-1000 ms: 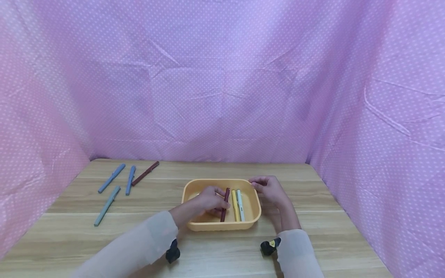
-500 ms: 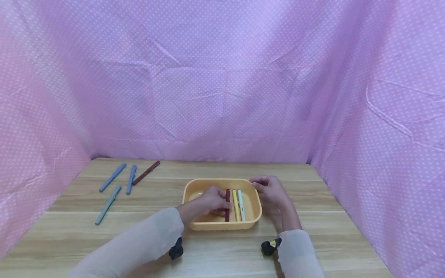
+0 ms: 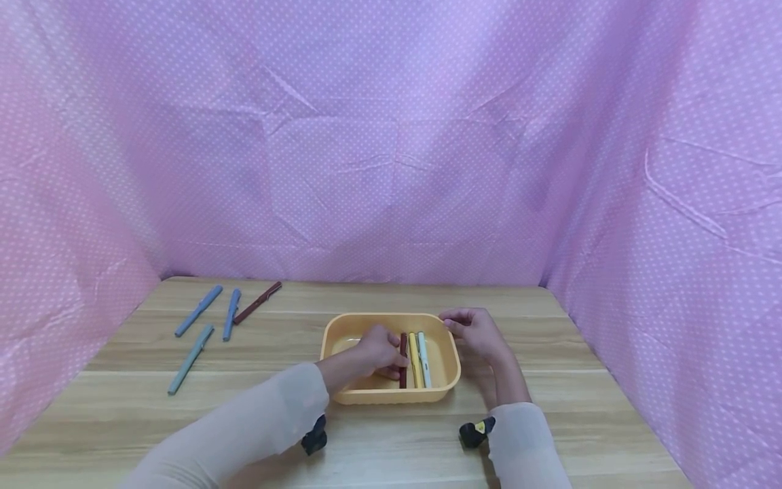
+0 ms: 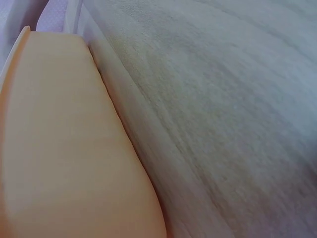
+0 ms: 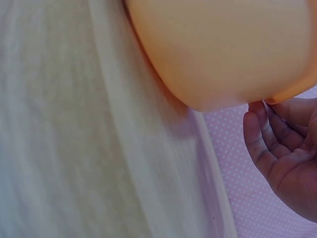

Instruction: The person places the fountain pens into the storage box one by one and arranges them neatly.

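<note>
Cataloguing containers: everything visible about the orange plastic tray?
The pale orange rectangular tray, apparently plastic, has smooth walls and rounded corners. It sits upright, uncovered, on the pale wooden table, with a dark red pen, a yellow pen and a pale mint pen inside. The right hand grips its far right corner; the left hand reaches inside, tray contact unclear.

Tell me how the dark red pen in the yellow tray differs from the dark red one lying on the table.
The tray pen is held by the left hand, while no hand touches the table pen. In the head view, the tray pen runs nearly straight up and down; the table pen slants. The tray pen is beside a yellow pen, the table pen near a blue pen. Both are dark red.
</note>
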A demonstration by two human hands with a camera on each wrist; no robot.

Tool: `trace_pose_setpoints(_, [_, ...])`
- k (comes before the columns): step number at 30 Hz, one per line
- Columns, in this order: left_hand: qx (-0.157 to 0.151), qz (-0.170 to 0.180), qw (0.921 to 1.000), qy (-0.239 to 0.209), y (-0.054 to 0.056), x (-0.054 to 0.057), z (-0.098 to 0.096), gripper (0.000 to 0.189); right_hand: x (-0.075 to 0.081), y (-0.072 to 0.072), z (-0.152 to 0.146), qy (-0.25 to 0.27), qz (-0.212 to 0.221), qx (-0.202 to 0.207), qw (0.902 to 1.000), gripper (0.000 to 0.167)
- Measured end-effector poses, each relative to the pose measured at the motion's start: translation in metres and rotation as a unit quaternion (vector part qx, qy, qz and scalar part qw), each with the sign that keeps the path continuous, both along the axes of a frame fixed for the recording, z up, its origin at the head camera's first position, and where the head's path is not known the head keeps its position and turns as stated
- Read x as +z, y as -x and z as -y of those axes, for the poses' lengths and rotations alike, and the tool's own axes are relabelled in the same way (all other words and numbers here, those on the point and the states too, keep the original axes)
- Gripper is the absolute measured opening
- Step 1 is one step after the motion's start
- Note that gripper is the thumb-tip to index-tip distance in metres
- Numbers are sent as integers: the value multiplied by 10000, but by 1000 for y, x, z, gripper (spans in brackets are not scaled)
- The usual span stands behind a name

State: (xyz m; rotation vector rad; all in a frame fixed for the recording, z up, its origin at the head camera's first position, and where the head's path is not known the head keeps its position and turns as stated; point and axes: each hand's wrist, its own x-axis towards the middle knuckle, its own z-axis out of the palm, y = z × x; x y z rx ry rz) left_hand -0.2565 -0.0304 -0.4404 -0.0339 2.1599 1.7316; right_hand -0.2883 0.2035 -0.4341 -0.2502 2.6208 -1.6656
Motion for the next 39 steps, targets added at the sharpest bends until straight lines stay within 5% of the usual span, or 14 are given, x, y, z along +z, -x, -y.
trace_pose_setpoints(12, [-205, 72, 9985, -505, -1, -1, 3, 44, 1, 0, 0, -16, 80, -81, 9999, 19])
trace_pose_setpoints(26, [-244, -23, 9990, -376, 1, -1, 5, 43, 0, 0, 0, -48, 72, -53, 9999, 19])
trace_pose_setpoints(39, [-514, -118, 9984, -195, 3, 14, 21, 54, 0, -1, 0, -56, 108, -72, 9999, 19])
